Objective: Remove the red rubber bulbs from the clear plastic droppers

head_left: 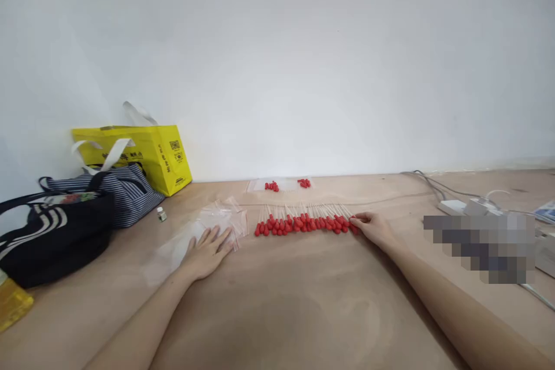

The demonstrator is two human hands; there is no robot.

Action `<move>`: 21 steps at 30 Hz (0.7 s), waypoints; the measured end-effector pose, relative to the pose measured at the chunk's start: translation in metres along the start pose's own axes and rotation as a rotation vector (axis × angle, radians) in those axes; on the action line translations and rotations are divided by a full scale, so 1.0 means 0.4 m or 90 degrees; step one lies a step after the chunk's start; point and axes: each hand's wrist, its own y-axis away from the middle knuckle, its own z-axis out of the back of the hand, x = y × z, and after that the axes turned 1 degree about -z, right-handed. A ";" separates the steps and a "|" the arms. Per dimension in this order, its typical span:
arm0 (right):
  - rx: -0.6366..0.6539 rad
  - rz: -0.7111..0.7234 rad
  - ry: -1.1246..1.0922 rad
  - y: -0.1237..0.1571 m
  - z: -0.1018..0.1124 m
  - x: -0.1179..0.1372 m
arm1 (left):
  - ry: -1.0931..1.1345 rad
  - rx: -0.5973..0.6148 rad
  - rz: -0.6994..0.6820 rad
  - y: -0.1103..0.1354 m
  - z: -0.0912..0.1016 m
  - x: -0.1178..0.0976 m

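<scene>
My left hand lies flat with its fingers spread on clear zip bags, which overlap in a loose pile on the table. Across the middle runs a row of thin pale sticks with bulbous red tips, their red ends toward me and their pale ends toward the wall. At the right end of this row, my right hand has thumb and fingers closed around the outermost red-tipped stick. The fingers partly cover that stick. Farther back, a clear bag lies flat with two small clusters of red-tipped sticks.
At the left stand a yellow bag, a striped bag and a black bag. A small bottle is near them. Cables and a white power strip lie at the right, beside a pixelated patch. A white wall borders the table.
</scene>
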 end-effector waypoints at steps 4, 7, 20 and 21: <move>-0.016 0.019 0.022 0.009 -0.001 0.009 | -0.004 0.007 -0.048 -0.004 -0.008 0.013; -0.047 0.029 0.045 0.010 0.001 0.012 | -0.023 -0.056 -0.061 -0.002 0.001 0.013; 0.302 0.527 0.063 0.225 -0.002 0.173 | 0.162 0.073 -0.477 0.112 -0.016 -0.192; 0.352 0.544 0.086 0.240 -0.001 0.182 | 0.161 0.102 -0.486 0.113 -0.013 -0.197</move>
